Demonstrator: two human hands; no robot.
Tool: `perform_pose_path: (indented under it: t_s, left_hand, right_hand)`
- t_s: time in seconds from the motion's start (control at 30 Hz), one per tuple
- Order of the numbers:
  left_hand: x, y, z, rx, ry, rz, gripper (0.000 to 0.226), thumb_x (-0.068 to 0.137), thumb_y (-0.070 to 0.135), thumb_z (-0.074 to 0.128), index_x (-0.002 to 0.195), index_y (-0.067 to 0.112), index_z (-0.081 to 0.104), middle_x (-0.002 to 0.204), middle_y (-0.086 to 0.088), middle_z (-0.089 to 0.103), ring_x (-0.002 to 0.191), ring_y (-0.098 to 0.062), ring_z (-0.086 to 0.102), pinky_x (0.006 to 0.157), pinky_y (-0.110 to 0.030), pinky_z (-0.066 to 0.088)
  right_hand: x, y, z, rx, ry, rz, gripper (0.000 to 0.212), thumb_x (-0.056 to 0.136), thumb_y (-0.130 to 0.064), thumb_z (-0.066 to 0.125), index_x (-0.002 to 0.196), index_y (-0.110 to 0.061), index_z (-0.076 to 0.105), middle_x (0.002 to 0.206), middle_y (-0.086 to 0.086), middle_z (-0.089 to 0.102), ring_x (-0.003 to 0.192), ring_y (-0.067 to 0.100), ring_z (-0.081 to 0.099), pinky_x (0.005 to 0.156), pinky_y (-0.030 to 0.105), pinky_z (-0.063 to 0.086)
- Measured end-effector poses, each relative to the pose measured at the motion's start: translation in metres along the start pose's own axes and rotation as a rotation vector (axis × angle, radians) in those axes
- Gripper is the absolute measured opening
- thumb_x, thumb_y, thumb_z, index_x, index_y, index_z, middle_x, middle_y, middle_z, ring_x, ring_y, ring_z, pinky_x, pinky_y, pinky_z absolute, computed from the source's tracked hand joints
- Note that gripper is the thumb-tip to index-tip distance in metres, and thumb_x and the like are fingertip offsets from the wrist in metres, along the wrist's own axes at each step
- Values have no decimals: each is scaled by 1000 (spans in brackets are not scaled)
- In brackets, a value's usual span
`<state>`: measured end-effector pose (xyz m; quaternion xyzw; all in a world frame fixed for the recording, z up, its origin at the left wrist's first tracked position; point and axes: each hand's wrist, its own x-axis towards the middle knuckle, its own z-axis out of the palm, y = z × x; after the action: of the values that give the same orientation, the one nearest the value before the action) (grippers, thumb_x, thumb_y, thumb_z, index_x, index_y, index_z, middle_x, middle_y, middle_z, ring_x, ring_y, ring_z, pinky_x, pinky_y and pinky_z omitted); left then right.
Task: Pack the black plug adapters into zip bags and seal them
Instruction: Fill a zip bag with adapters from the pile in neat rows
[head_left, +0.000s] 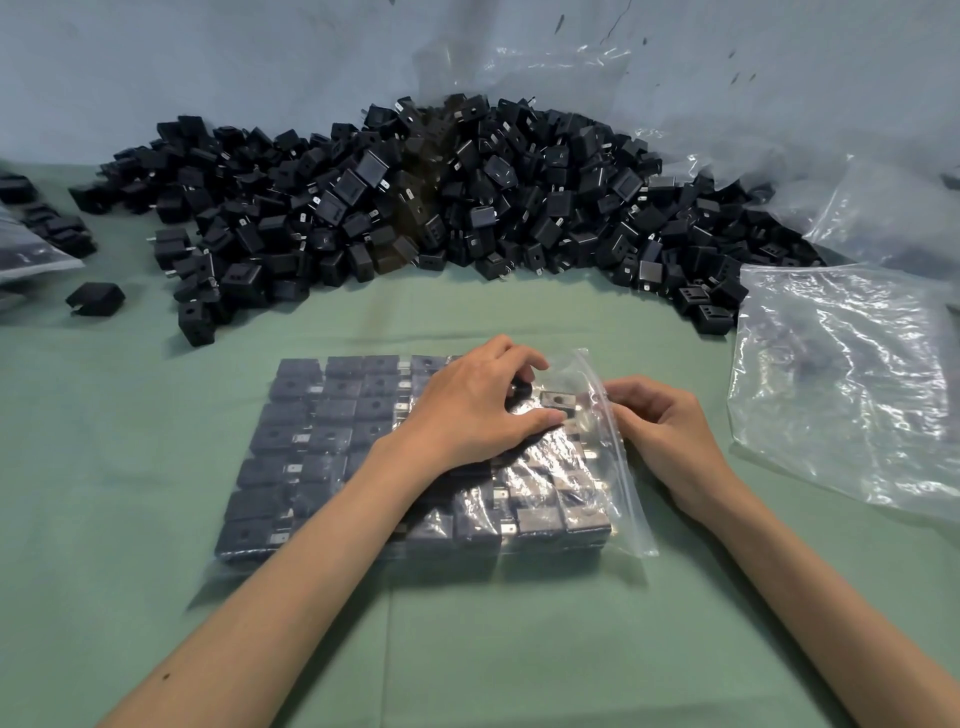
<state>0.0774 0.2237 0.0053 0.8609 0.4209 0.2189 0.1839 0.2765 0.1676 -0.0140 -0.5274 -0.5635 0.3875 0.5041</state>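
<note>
Left edge of worktop (130, 519): filled bags (31, 249) parked clear of the work. Far edge: pile (415, 197) of loose stock, within reach. Middle, toward near edge: zip bag (631, 519) lying flat, plug adapters (291, 441) inside in tight rows, mouth to the right, not yet sealed. Left hand (467, 410) on top, fingers bent onto the last row, likely pinning it; press or pinch, cannot tell. Right hand (660, 426) pinching the zip strip, close to the left but apart. Right edge: empty bags (841, 384) staged for the next fill.
</note>
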Motion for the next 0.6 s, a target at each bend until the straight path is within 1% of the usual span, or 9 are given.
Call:
perform_pose_path:
  t_s: [0.1, 0.27, 0.33, 0.37, 0.43, 0.5, 0.57, 0.6]
  left_hand:
    - [0, -1, 0, 0, -2, 1, 54, 79, 59, 62, 123, 28, 52, 103, 17, 48, 88, -3, 49, 75, -22, 35]
    - [1, -2, 1, -1, 0, 3, 53, 79, 59, 62, 122, 29, 53, 102, 18, 48, 87, -2, 49, 75, -22, 36]
    - [1, -2, 1, -3, 5, 0, 54, 79, 59, 63, 122, 29, 51, 101, 19, 48, 83, 1, 48, 74, -21, 36]
    - [1, -2, 1, -12, 10, -2, 53, 78, 59, 64, 121, 30, 50, 100, 19, 48, 79, 4, 47, 72, -20, 36]
    - [0, -1, 0, -35, 16, -6, 45, 77, 57, 67, 111, 34, 47, 95, 20, 49, 76, 9, 46, 69, -20, 37]
    - [-1, 0, -1, -29, 2, -5, 34, 78, 56, 66, 97, 38, 45, 93, 19, 49, 78, 4, 49, 70, -23, 40]
    - [0, 0, -1, -18, -20, -13, 25, 79, 58, 64, 88, 40, 49, 96, 16, 50, 85, -5, 53, 73, -26, 38]
    - [0, 0, -2, -22, -25, -18, 22, 79, 58, 64, 85, 41, 51, 98, 15, 50, 88, -7, 54, 74, -26, 38]
  right_hand:
    - [-1, -1, -1, -17, -52, -13, 20, 86, -7, 65, 93, -23, 74, 89, -1, 75, 77, 12, 71, 64, 17, 52]
    - [-2, -4, -2, -62, -148, -29, 29, 89, 4, 57, 104, -18, 68, 101, 0, 73, 92, 14, 69, 76, 20, 53]
    - [-2, -5, -2, -69, -153, -22, 36, 89, 10, 52, 104, -19, 66, 104, -3, 73, 95, 11, 68, 78, 19, 53]
    - [-2, -5, -2, -60, -154, -14, 40, 88, 14, 48, 104, -19, 66, 104, -5, 73, 95, 9, 68, 77, 18, 52]
    - [-1, -5, -2, -43, -142, 0, 48, 86, 20, 42, 103, -18, 66, 102, -6, 73, 93, 8, 68, 75, 17, 52]
    - [-1, -5, 1, -75, -55, -20, 50, 83, 20, 42, 97, -19, 69, 95, -6, 74, 83, 9, 69, 70, 19, 52]
    - [2, -3, 4, -167, 140, -66, 48, 81, 17, 43, 83, -22, 71, 83, -8, 73, 65, 6, 65, 60, 22, 52]
    - [6, -4, 5, -205, 236, -91, 45, 81, 15, 44, 76, -22, 69, 82, -10, 72, 60, 4, 63, 58, 22, 51]
